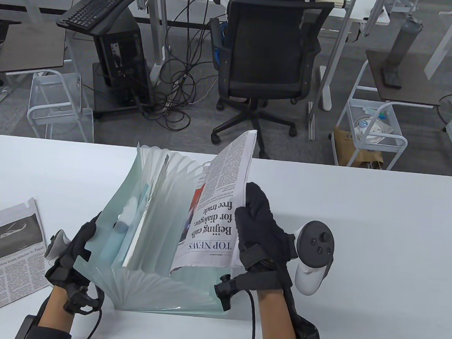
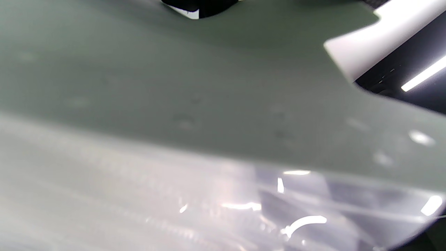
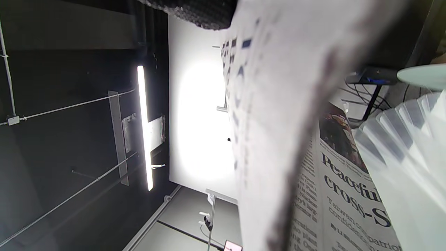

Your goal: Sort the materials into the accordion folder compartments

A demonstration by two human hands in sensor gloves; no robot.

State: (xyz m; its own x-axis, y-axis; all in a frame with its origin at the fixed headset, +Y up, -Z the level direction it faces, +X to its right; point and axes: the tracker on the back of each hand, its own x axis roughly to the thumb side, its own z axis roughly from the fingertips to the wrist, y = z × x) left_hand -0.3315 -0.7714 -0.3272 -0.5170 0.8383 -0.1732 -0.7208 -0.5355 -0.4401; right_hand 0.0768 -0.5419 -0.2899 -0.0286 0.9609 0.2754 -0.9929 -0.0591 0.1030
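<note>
A translucent pale green accordion folder (image 1: 157, 226) stands fanned open at the middle of the white table (image 1: 360, 223). My right hand (image 1: 259, 223) grips a folded newspaper (image 1: 218, 203) by its right edge; the paper stands on end in a compartment near the folder's right side. Its print fills the right wrist view (image 3: 289, 139), beside the folder's pleats (image 3: 400, 139). My left hand (image 1: 76, 250) holds the folder's near left flap, fingers curled on it. The left wrist view shows only that flap (image 2: 209, 87), blurred. Papers (image 1: 140, 229) sit in a left compartment.
A second newspaper (image 1: 8, 248) lies flat near the table's left edge. Beyond the far edge stand a black office chair (image 1: 269, 61), wire carts (image 1: 56, 101) and a computer tower with a keyboard (image 1: 94, 6) on it.
</note>
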